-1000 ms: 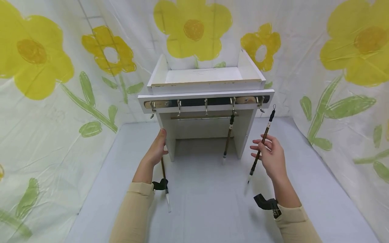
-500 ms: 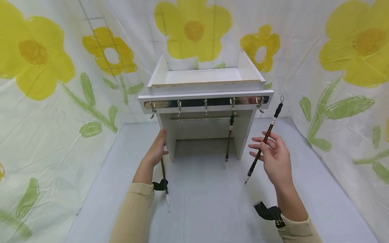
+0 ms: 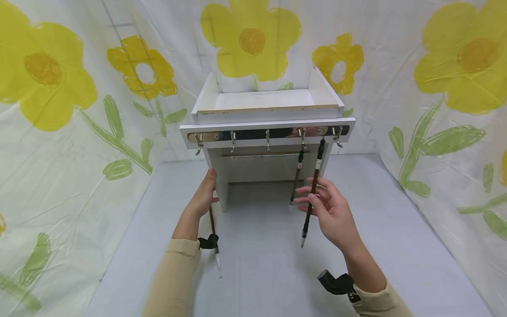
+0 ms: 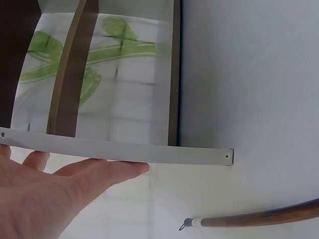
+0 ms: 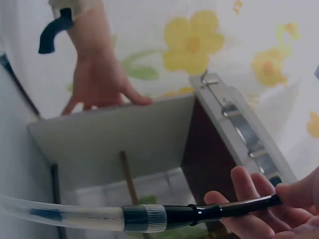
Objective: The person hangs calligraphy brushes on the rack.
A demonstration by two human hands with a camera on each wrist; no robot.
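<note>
My right hand point(image 3: 332, 215) pinches a dark-handled calligraphy brush point(image 3: 318, 164) between thumb and fingers. The brush stands slightly tilted, tip down, its top end level with the hook rail point(image 3: 253, 133), between the two rightmost hooks. In the right wrist view a clear sleeve point(image 5: 89, 218) covers the bristles. A second calligraphy brush point(image 3: 299, 165) hangs from the fourth hook from the left. My left hand point(image 3: 203, 193) rests with straight fingers against the side panel of the white shelf unit point(image 4: 119, 149). Beside it, a third brush point(image 3: 212, 220) lies on the table, partly hidden by my wrist.
The shelf unit has an upper tray point(image 3: 265, 97) and a wooden rod point(image 3: 261, 153) across its inside. A pale cloth point(image 3: 261, 273) covers the table. Flower-printed curtain point(image 3: 119, 132) surrounds the back and sides.
My right hand has carried its brush leftward, from the right of the shelf to in front of the rail's right end, bringing it more upright. My left hand stays in place.
</note>
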